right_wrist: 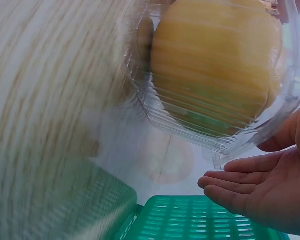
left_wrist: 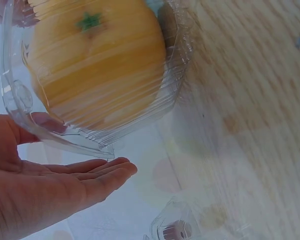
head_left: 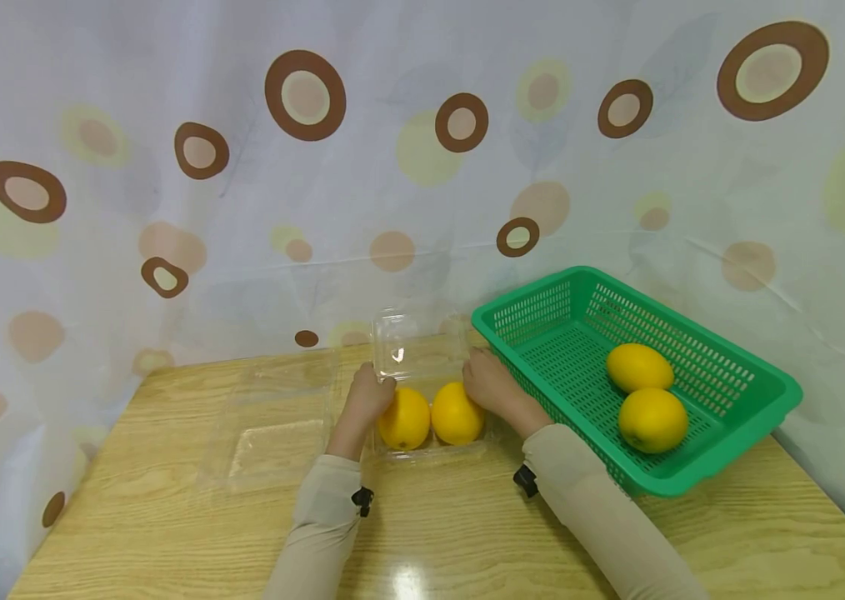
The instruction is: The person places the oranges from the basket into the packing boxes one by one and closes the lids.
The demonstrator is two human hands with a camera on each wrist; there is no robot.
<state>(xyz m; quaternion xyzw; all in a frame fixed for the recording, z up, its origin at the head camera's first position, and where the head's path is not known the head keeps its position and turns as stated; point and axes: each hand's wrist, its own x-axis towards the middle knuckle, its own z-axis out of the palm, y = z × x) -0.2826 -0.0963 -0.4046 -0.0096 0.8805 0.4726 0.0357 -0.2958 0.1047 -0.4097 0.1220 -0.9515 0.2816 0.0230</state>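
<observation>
Two oranges sit side by side in a clear plastic clamshell box, a left orange and a right orange. Its transparent lid stands raised at the back. My left hand grips the left side of the box near the hinge. In the left wrist view, the thumb shows through the plastic, and the fingers stretch along outside the rim. My right hand holds the opposite side, thumb at the rim and fingers extended outside it.
A green basket stands at the right, close to my right forearm, with two yellow-orange fruits inside. More clear plastic packaging lies open on the wooden table at the left. A patterned curtain hangs behind the table.
</observation>
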